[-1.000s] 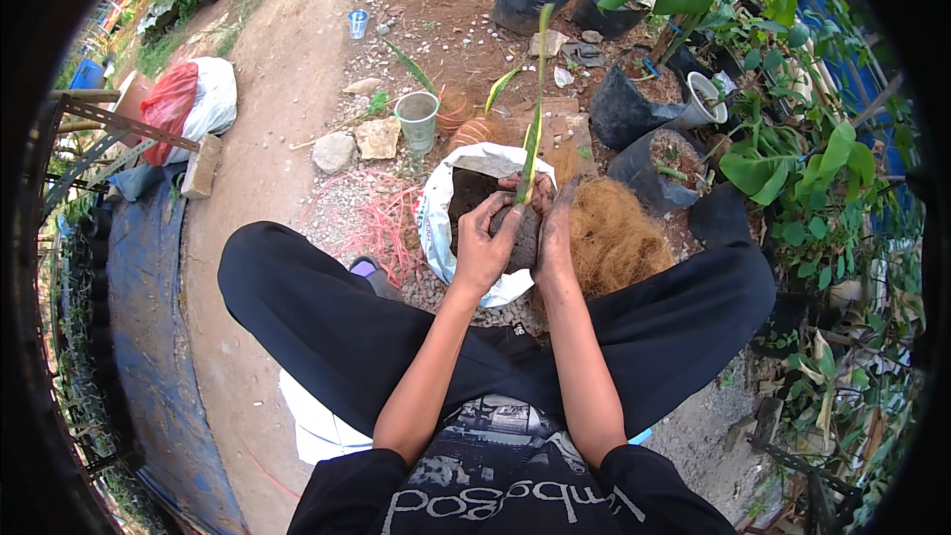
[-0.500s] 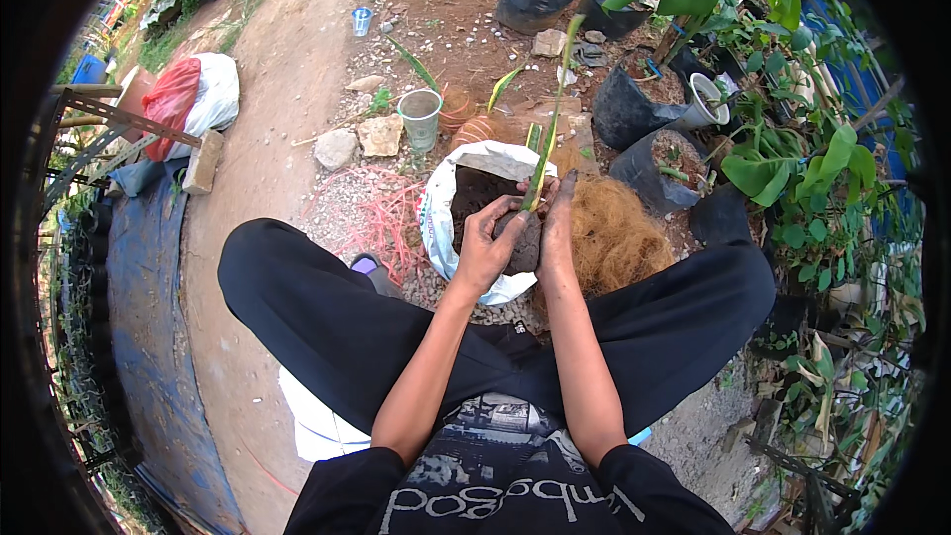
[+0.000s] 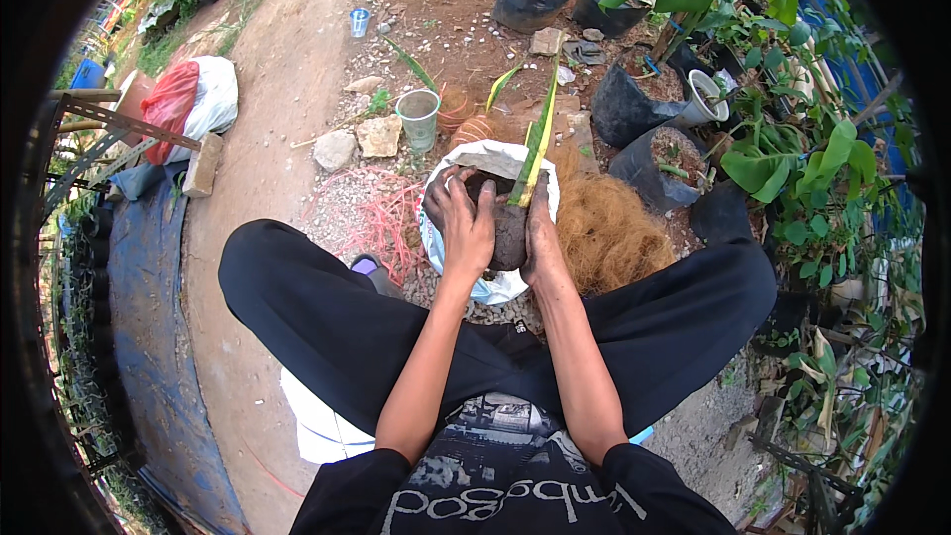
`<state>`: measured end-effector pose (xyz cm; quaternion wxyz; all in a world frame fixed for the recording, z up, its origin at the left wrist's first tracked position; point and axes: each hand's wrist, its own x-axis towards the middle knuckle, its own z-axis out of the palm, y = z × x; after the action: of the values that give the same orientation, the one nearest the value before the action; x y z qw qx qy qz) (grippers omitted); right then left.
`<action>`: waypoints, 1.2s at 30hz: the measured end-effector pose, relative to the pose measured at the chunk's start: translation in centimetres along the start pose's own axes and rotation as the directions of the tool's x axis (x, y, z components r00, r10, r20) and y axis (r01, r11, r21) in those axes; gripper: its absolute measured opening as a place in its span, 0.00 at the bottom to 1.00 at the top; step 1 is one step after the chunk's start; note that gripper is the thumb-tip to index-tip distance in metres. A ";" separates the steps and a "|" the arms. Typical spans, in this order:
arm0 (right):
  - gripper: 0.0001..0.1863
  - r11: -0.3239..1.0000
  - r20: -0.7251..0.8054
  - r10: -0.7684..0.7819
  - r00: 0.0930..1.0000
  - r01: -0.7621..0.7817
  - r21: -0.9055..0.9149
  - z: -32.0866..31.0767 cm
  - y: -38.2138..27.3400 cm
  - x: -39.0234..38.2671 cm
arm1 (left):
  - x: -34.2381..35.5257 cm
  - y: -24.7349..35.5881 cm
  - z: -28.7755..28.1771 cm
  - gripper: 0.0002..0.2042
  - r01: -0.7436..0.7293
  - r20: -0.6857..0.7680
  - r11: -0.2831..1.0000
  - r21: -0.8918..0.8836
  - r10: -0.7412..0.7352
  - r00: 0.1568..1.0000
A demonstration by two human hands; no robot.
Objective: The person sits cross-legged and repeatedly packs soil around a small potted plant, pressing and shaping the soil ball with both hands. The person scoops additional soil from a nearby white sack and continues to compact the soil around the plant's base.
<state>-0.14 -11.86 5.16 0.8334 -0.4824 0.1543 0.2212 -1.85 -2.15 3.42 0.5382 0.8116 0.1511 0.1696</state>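
Note:
A snake plant cutting with yellow-edged green leaves stands in a dark, damp soil ball. My right hand is cupped along the ball's right side, its fingers rising beside the leaf bases. On the other side, my left hand has its fingers apart, over the mouth of a white plastic bag. Its thumb lies close to the ball; whether it touches is unclear. Dark soil smears both hands. The bag's inside is mostly hidden behind my hands.
Brown coir fibre lies right of the bag. Pink raffia string spreads over gravel at left. Beyond are a clear plastic cup, stones and loose leaves. Black planter bags line the right.
My left hand has shifted left and up, from around the soil ball to over the bag, fingers spreading. The cutting has lowered slightly and turned, showing more of its second leaf.

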 end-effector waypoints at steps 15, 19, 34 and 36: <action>0.38 0.871 0.039 -0.169 0.985 0.168 -0.462 -0.9 0.6 0.9 | 0.7 -1.1 0.6 0.29 0.133 0.181 0.902 -0.410 -0.062 0.982; 0.38 0.887 -0.049 -0.239 0.970 0.197 -0.418 -0.9 -0.2 0.7 | -0.3 -0.6 0.8 0.21 0.438 0.464 0.583 -0.685 -0.114 0.878; 0.37 0.594 -0.089 -0.572 0.815 0.337 -0.730 -1.1 1.0 1.1 | -1.8 -0.4 2.8 0.11 0.251 0.072 0.763 -0.596 -0.261 0.963; 0.38 0.845 -0.143 -0.377 0.915 0.277 -0.458 -1.5 1.0 1.9 | -1.6 -0.3 2.8 0.11 0.220 0.051 0.796 -0.564 -0.232 0.971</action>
<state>0.94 -12.34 2.78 0.7092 -0.6946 0.1112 0.0468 -2.10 -5.03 1.90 0.7691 0.5899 0.1952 0.1496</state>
